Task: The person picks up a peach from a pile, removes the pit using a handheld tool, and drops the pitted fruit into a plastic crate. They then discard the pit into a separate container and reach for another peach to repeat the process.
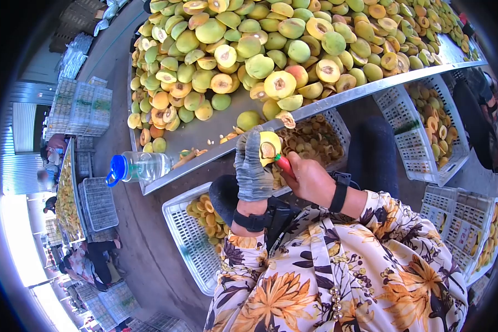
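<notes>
We find heaped green-yellow peaches (271, 50) on the long metal table (205, 131), a clear plastic bottle (143, 166) lying at its left near edge, and white plastic lattice crates (187, 239) below.

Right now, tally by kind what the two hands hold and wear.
Peach half: 1
Red-handled tool: 1
Grey knit glove: 1
Black wrist strap: 2
Total: 5

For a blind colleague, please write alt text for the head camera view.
A gloved left hand holds a halved fruit while the bare right hand presses a red-handled tool against it. Ahead, a metal table is heaped with green and yellow fruit; white crates stand below.
</notes>
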Action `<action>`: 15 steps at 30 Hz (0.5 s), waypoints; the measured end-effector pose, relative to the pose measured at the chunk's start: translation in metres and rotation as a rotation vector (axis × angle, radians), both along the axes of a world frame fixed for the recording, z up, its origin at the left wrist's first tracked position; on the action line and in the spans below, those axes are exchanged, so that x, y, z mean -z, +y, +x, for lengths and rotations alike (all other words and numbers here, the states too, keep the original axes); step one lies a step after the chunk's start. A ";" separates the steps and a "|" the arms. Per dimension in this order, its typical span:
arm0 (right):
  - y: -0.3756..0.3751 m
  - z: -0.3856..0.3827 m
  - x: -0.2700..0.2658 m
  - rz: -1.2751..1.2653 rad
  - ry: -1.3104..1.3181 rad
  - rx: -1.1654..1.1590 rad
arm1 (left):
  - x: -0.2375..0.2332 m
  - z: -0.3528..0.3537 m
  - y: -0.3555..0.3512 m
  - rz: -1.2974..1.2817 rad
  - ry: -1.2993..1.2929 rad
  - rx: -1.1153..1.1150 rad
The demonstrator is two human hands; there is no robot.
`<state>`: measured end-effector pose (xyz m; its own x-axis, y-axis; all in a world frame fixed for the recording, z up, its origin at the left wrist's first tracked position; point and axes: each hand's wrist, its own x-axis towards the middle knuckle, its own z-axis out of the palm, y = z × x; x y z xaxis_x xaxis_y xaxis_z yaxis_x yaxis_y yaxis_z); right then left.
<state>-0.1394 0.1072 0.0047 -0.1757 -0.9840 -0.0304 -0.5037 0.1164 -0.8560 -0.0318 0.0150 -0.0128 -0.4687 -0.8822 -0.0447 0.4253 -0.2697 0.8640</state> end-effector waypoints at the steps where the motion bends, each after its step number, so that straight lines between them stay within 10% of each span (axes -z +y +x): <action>1: 0.001 0.002 -0.001 0.013 0.001 0.019 | -0.006 -0.005 0.004 -0.209 -0.202 -0.112; 6: 0.005 0.012 0.001 0.055 -0.100 0.045 | -0.012 -0.021 0.010 -0.375 -0.260 -0.393; 8: 0.007 0.011 0.004 0.067 -0.102 0.009 | -0.016 -0.005 -0.002 0.267 -0.047 -0.087; 15: -0.012 -0.015 -0.005 0.094 0.040 -0.365 | -0.012 0.019 -0.029 0.338 -0.083 0.269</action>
<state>-0.1540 0.0950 0.0094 0.1836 -0.9752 -0.1237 -0.5593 -0.0001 -0.8289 -0.0133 -0.0143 -0.0007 -0.6628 -0.6583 -0.3567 0.2340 -0.6347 0.7365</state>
